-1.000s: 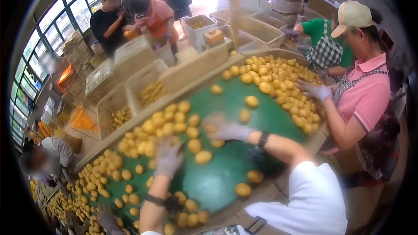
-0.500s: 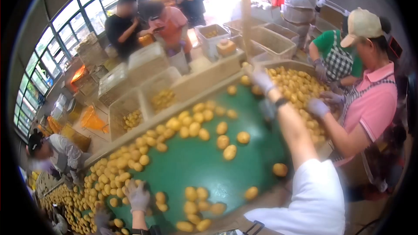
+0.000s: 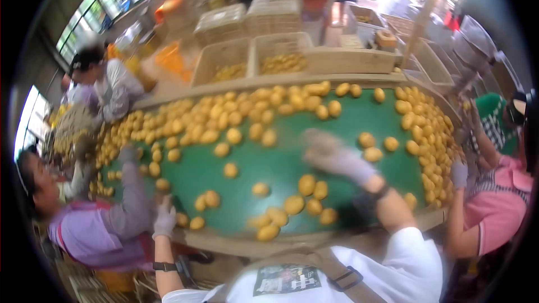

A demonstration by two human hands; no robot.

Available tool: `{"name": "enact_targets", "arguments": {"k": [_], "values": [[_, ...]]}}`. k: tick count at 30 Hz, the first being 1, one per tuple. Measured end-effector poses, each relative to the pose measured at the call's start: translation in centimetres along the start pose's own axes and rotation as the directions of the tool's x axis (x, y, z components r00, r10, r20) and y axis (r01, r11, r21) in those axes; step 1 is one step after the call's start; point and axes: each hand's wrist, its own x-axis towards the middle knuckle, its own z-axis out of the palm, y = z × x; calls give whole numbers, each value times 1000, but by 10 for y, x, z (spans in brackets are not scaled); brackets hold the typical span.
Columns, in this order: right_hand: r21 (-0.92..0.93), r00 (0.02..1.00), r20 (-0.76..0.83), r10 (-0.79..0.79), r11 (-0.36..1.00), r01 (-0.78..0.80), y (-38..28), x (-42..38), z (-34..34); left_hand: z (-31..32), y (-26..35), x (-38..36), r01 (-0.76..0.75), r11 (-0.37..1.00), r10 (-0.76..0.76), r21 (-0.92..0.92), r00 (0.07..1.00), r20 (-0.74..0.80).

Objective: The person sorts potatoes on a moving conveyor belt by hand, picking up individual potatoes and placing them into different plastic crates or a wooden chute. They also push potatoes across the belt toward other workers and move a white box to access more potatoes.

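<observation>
Yellow potatoes (image 3: 293, 205) lie scattered over a green sorting surface (image 3: 337, 241). My left hand (image 3: 165, 217), in a pale glove, is at the near edge of this surface, fingers pointing forward and apart. A potato (image 3: 181, 219) lies just to its right. Over the middle of the green surface, my right hand (image 3: 334, 156) is smeared by motion, its gloved fingers pointing left. Several potatoes (image 3: 368, 143) lie to the right of that hand, and others are nearer to me below it.
Potatoes are heaped along the far rim (image 3: 359, 78) and at the right end (image 3: 429, 146). Beyond the rim stand plastic crates (image 3: 224, 59) with potatoes in them. Co-workers stand at the left (image 3: 101, 224) and right (image 3: 494, 202), a gloved hand (image 3: 459, 173) reaching the right heap.
The view has swung to the right and down. My right hand has come back from the far right heap to mid-surface. My left hand has drawn back to the near edge.
</observation>
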Motion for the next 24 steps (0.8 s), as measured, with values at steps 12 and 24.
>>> {"name": "enact_targets", "arguments": {"k": [12, 24], "values": [[-326, 957, -285, 63, 932, -159, 54, -58, 33, 77, 231, -103, -829, 490, 859, -271, 512, -13], [-782, 977, -196, 85, 587, -209, 126, 123, -28, 45, 115, -72, -462, 868, 474, 184, 880, -29]]}}
